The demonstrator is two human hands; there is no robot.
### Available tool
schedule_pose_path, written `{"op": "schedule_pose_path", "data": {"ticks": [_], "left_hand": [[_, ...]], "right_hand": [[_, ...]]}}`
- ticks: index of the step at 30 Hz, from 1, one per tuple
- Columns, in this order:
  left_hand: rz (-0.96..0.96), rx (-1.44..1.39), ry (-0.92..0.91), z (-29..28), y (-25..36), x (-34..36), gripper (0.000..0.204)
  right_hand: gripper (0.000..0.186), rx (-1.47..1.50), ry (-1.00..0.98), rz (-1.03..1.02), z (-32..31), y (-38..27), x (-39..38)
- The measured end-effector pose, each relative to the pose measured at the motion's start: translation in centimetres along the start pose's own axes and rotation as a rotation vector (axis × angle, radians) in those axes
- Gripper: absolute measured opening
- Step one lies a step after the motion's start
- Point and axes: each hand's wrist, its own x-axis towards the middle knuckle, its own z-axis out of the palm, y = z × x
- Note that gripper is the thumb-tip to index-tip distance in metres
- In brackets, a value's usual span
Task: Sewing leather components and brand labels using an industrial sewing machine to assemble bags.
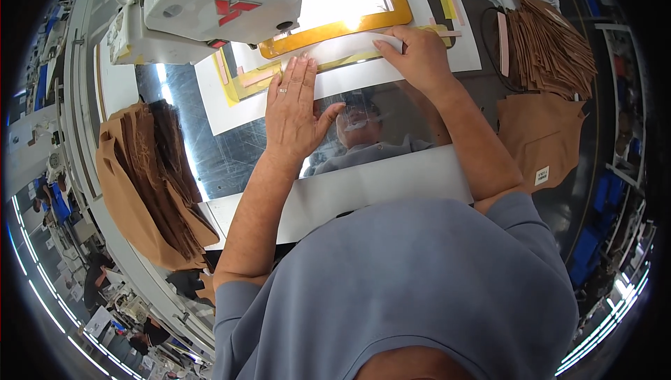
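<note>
In front of me a narrow white strip [349, 47] lies along the near edge of an amber frame [403, 10]. My left hand [293, 109] is flat, fingers stretched out, its fingertips pressing near the strip's left part. The thumb of that hand is spread to the right over the shiny metal table plate [237, 160]. My right hand [421, 59] pinches the strip's right end between thumb and fingers, and that end curls up slightly. Beneath lies a white sheet template [218, 118] with yellow and pale pink tape along its opening.
A sewing machine head [217, 6] overhangs the far left. Brown fabric pieces [140, 177] hang in a stack at the left. Another brown stack [549, 48] sits at the far right, above a brown panel [538, 135] with a white label. A dark cable [487, 48] runs beside it.
</note>
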Motion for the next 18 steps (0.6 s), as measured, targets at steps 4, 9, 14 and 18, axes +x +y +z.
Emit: {"op": "schedule_pose_path", "data": {"ticks": [4, 9, 14, 18], "left_hand": [[0.015, 0.032, -0.049, 0.8, -0.9, 0.7, 0.096], [0.000, 0.086, -0.067, 0.8, -1.0, 1.5, 0.103], [-0.037, 0.133, -0.096, 1.1, -1.1, 1.8, 0.105], [-0.065, 0.090, -0.085, 0.7, -0.6, 2.5, 0.098]], "right_hand": [[0.032, 0.015, -0.006, 0.023, 0.0, -0.3, 0.2], [0.030, -0.055, 0.128, -0.047, 0.1, 0.3, 0.1], [0.028, -0.155, 0.490, -0.330, 0.1, 0.6, -1.4], [0.037, -0.094, 0.205, -0.596, 0.2, -2.0, -5.2]]}}
